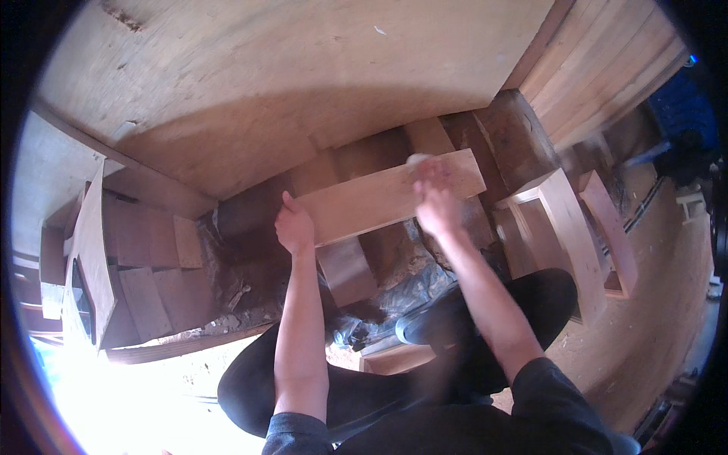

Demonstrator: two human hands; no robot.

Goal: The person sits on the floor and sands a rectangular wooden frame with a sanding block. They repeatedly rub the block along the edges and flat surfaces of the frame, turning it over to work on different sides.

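A long, light wooden board [364, 202], perhaps one side of a drawer, lies across in front of me, its right end tilted away. My left hand [294, 224] grips its left end, thumb pointing up. Near the right end, my right hand [437, 202] presses on the broad face and is blurred by motion. Under its fingertips shows the edge of a pale pad [420, 158], too blurred to name exactly. Below the board are brown wooden pieces [347, 270] and crumpled plastic sheeting [421, 290].
A large plywood panel [296, 68] rises behind the board. Wooden drawer boxes [574, 239] stand at my right knee. To the left, wooden pieces [153, 284] sit beside an upright thin panel [94, 267]. Another wooden box [398, 359] lies between my legs.
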